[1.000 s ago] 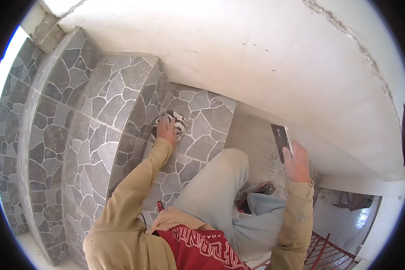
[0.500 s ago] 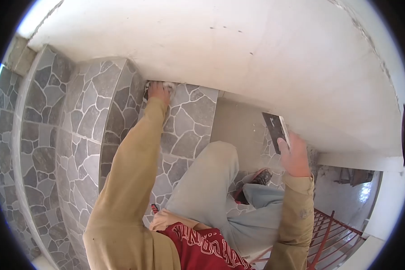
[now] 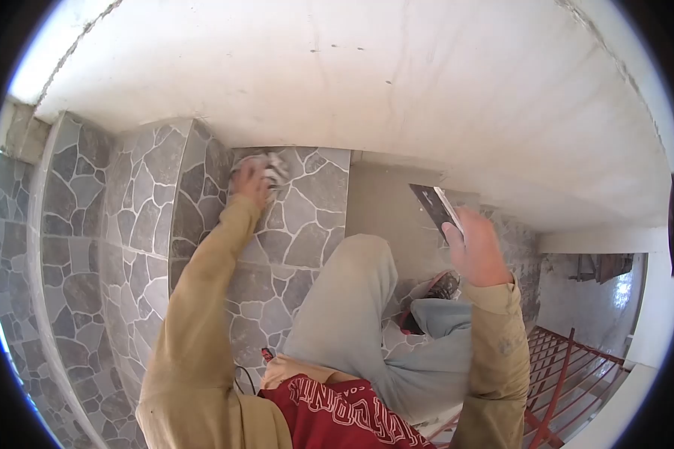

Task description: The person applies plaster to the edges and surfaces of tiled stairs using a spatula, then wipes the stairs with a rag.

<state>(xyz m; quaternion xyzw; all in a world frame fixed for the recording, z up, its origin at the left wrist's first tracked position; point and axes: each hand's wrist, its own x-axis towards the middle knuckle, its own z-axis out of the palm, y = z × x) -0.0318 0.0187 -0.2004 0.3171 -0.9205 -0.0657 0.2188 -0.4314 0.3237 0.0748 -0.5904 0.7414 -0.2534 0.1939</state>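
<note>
My left hand (image 3: 251,182) is on a crumpled light cloth (image 3: 275,170), pressed against the stone-patterned tiles (image 3: 307,206) near the base of the white wall. Motion blurs the cloth and fingers a little. On the right, my right hand (image 3: 478,247) grips a flat trowel (image 3: 436,209) with a dark blade and a pale edge. The trowel is held above the floor, its blade tilted. Beneath and left of it lies a bare grey strip (image 3: 382,198) beside the tile edge.
A white wall (image 3: 337,97) spans the top. Tiled steps (image 3: 138,194) rise at the left. My bent knee (image 3: 359,262) and shoe (image 3: 430,299) occupy the middle. Red metal bars (image 3: 562,382) stand at the lower right.
My left hand and the cloth have moved a little down the tiles, away from the wall edge. The view has shifted slightly, and the trowel appears farther left.
</note>
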